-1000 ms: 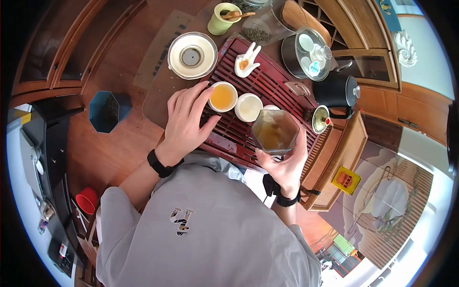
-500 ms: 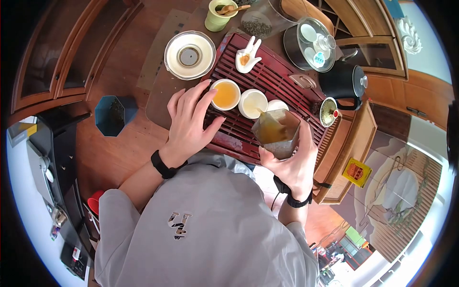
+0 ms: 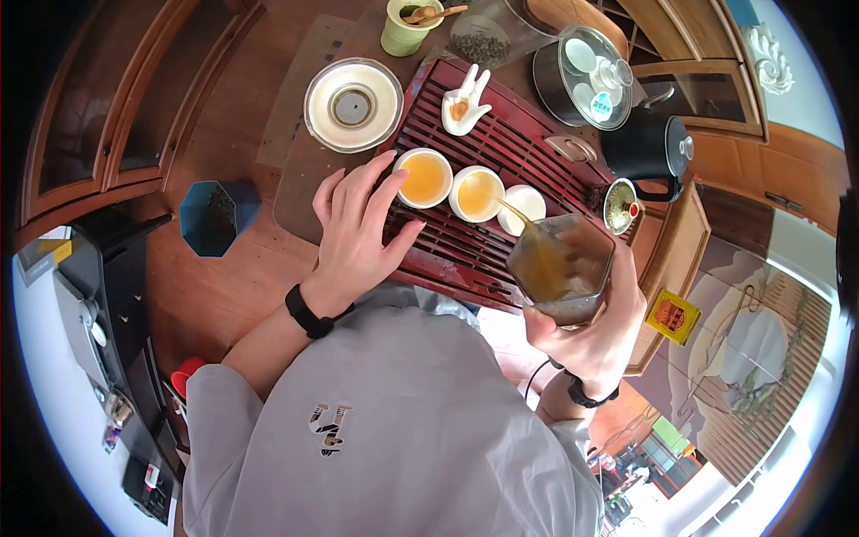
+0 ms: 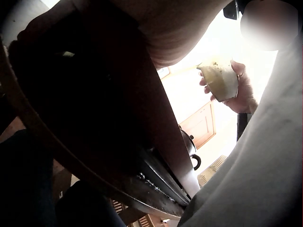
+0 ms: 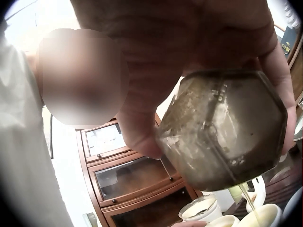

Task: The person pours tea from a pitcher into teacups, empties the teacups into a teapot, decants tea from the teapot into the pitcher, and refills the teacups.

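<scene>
My right hand (image 3: 598, 336) grips a six-sided glass pitcher (image 3: 562, 273) and holds it tilted over the slatted red tea tray (image 3: 514, 116). From its lip a thin stream of amber tea falls into the middle white cup (image 3: 476, 194), which holds tea. To the left stands a second white cup (image 3: 424, 178), full of tea. My left hand (image 3: 353, 237) rests beside it, fingers spread and loosely bent, fingertips right at its rim, thumb apart. A third white cup (image 3: 523, 210) sits partly behind the pitcher. In the right wrist view the pitcher (image 5: 225, 132) shows close up.
A white hand-shaped ornament (image 3: 463, 103) stands farther back on the tray. Left of the tray is a wide pale bowl (image 3: 320, 106). A lidded glass-topped pot (image 3: 555, 89), a black kettle (image 3: 637, 148) and a small strainer-like dish (image 3: 619, 206) line the right side.
My right hand has moved right and toward me with the pitcher, now tipped more steeply. The middle cup has gained amber tea. The left hand has stayed at the left cup.
</scene>
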Demonstrator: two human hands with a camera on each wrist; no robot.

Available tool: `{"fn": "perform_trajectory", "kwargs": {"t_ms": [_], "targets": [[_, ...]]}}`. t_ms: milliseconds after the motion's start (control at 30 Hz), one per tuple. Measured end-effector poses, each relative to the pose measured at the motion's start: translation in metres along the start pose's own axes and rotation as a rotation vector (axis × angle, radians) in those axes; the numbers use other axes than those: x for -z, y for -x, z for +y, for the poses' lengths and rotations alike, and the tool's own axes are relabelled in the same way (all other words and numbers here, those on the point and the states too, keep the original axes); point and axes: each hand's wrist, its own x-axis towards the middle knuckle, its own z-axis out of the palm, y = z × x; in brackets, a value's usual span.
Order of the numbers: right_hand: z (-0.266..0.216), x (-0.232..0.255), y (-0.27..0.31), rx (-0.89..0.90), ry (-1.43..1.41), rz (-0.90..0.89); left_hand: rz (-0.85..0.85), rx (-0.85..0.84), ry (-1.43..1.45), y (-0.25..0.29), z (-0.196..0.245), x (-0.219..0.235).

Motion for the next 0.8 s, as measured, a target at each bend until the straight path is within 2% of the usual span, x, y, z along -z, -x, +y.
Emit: {"fn": "perform_trajectory", "kwargs": {"t_ms": [200,333,433,600,800], "targets": [[0.008,-0.019,-0.002,-0.107,0.036,-0.048,-0.022,-0.004,-0.017,-0.001,0.000,0.000],[0.013,-0.031,-0.006,-0.057,0.080,-0.047,-0.038,-0.006,-0.034,-0.002,0.003,0.003],[0.013,-0.037,-0.006,-0.138,0.024,-0.091,-0.024,-0.017,-0.038,-0.002,0.003,0.002],[0.019,-0.046,-0.005,-0.142,-0.073,-0.039,-0.007,-0.042,-0.042,-0.002,0.002,0.001],[0.042,-0.054,0.012,-0.093,-0.241,0.112,0.012,-0.060,-0.050,-0.002,0.002,0.000]]}}
